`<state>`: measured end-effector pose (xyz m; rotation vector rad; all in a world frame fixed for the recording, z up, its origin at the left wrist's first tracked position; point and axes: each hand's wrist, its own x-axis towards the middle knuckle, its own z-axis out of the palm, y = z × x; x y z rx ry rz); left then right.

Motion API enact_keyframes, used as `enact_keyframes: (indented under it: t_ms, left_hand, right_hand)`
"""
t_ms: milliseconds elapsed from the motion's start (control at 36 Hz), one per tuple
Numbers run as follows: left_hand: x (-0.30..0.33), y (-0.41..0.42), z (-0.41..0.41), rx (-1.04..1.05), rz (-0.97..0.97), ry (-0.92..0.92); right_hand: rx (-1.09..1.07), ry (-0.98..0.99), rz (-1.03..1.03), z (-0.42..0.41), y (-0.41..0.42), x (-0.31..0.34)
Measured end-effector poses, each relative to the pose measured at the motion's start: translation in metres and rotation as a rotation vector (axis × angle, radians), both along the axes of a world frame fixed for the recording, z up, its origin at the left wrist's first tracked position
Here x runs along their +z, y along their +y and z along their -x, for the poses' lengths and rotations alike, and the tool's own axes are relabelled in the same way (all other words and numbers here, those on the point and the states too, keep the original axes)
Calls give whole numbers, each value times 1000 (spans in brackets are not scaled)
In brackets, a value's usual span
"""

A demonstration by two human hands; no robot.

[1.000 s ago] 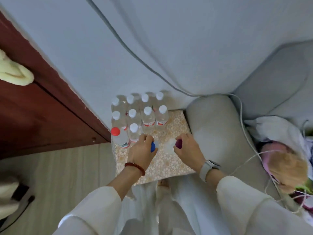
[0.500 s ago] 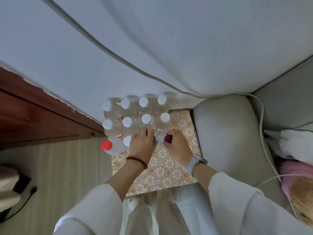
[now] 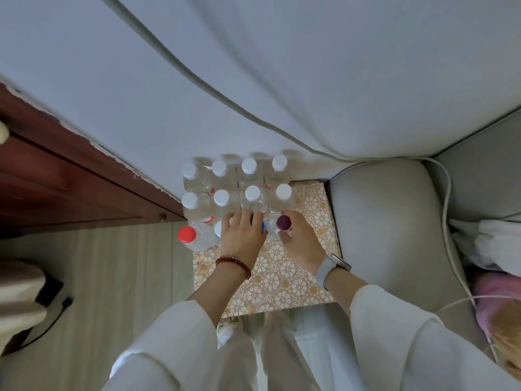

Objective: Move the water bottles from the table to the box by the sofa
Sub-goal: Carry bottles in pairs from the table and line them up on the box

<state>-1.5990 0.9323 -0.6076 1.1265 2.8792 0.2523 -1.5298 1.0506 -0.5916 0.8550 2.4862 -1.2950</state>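
The patterned box [image 3: 284, 280] stands on the floor beside the grey sofa arm [image 3: 389, 221]. Several clear water bottles with white caps [image 3: 249, 166] stand in rows at its far end, and a red-capped bottle [image 3: 187, 235] stands at the left edge. My left hand [image 3: 241, 235] covers a blue-capped bottle [image 3: 263, 227] in the third row, fingers wrapped over its top. My right hand [image 3: 300, 241] grips a purple-capped bottle [image 3: 283, 222] just to the right of it. Both bottles stand upright against the white-capped row.
A dark wooden cabinet [image 3: 70, 187] runs along the left. A white curtain [image 3: 282, 80] hangs behind the box. A white cable [image 3: 451, 235] trails over the sofa, where cloth and a pink item [image 3: 490, 292] lie. The wooden floor [image 3: 112, 277] lies to the left.
Both hands have slid their bottles away from me, up against the white-capped rows. The camera has tilted more steeply down over the box.
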Motion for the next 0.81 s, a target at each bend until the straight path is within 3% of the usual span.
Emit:
enact_keyframes:
  t_ms: [111, 278, 417, 639, 806]
  left_hand:
    - [8, -7, -7, 57, -13, -44]
    - [39, -43, -28, 299, -233, -180]
    - [72, -96, -56, 507, -388, -210]
    - [133, -250, -140, 869, -406, -58]
    - [178, -417, -310, 1217, -430, 192]
  right_hand:
    - [27, 6, -79, -6, 3, 10]
    - [0, 151, -159, -11, 0, 40]
    - [245, 245, -125, -6, -45, 84]
    - [776, 242, -39, -32, -207, 142]
    - [1114, 334, 66, -142, -388, 178]
